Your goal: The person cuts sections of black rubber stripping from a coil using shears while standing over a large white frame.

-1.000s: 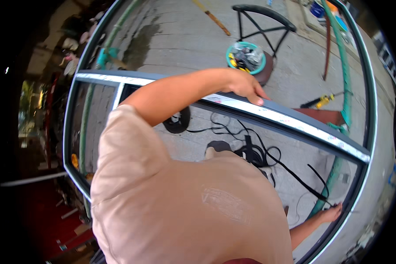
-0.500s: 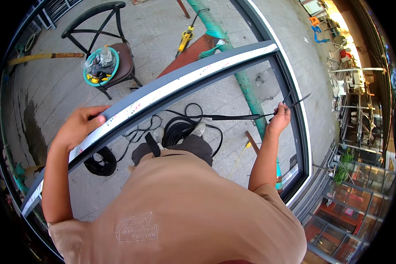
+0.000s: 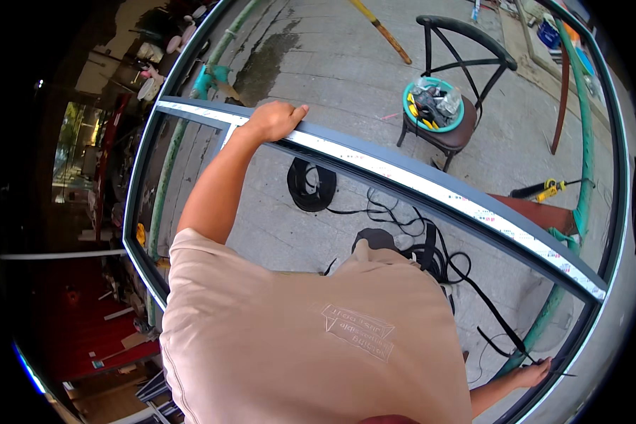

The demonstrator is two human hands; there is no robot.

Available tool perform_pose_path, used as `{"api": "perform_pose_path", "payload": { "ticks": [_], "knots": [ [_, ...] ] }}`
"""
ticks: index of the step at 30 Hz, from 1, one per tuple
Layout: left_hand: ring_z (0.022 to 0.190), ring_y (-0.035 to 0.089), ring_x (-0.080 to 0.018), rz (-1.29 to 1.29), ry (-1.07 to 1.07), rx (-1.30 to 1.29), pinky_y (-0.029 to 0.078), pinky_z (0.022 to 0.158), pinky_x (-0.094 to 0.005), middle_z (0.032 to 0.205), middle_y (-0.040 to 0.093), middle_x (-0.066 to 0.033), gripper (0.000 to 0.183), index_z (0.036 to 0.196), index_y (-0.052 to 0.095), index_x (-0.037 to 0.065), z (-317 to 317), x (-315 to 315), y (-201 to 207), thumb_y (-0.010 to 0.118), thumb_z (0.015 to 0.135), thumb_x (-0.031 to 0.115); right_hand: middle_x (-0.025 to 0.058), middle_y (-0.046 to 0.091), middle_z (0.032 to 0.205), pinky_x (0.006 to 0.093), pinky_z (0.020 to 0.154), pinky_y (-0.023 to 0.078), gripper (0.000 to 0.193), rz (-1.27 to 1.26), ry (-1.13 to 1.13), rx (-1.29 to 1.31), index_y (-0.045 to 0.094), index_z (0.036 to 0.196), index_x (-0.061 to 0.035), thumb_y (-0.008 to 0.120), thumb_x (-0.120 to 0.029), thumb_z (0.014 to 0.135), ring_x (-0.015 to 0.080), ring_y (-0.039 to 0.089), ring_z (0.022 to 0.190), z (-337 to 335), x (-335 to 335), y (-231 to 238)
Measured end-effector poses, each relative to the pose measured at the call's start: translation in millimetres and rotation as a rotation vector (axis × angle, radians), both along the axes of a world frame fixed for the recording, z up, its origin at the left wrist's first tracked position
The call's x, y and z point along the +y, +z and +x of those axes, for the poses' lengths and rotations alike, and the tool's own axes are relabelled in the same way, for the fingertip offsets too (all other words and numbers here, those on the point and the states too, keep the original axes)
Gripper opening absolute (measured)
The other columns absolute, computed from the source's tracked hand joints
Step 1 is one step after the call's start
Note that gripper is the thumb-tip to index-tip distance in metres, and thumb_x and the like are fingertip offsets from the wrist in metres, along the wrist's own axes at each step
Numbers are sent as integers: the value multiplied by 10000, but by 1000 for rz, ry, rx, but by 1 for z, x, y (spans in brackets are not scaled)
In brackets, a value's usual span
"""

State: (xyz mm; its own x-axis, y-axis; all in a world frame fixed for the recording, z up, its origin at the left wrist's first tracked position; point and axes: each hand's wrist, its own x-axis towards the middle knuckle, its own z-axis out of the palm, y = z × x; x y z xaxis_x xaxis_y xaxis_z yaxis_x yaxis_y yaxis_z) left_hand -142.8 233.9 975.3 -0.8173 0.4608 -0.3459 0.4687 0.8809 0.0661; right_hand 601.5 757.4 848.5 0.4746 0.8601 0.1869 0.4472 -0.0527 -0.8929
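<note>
A large grey window frame with a white film strip along its middle bar lies across in front of me. My left hand is closed over that bar near its left end. At the lower right, my right hand is closed on a black rubber strip, beside the frame's right side. A thin dark pointed piece sticks out past these fingers; its kind is unclear. The strip runs back to loose black loops by my legs. Through the frame opening, a black coil shows on the floor.
Beyond the bar stands a dark chair holding a turquoise basin of small parts. Green pipes support the frame at both sides. A yellow power tool lies near a red-brown board. Cluttered shelving fills the left side.
My view has swung to the left. My left hand now sits farther left along the bar, near a joint. The right hand still holds the strip by the frame's right side.
</note>
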Motion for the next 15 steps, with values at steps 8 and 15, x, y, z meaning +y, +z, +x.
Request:
{"api": "perform_pose_path", "payload": {
  "ticks": [8, 15],
  "knots": [
    [884, 642, -513, 145, 61, 242, 481, 898, -579, 830, 669, -325, 624, 745, 700, -44, 24, -5, -17, 404, 1066, 403, 101, 733, 1008, 344, 825, 522, 384, 1, 63, -20, 772, 1120, 53, 765, -300, 970, 209, 652, 909, 42, 41, -22],
    [871, 663, -483, 146, 62, 328, 492, 946, -543, 813, 700, -283, 616, 732, 721, -31, 28, 0, -15, 387, 1062, 369, 108, 744, 1001, 343, 829, 533, 385, -25, 17, -51, 783, 1102, 44, 771, -316, 965, 220, 667, 906, 33, 37, -18]
  ]
}}
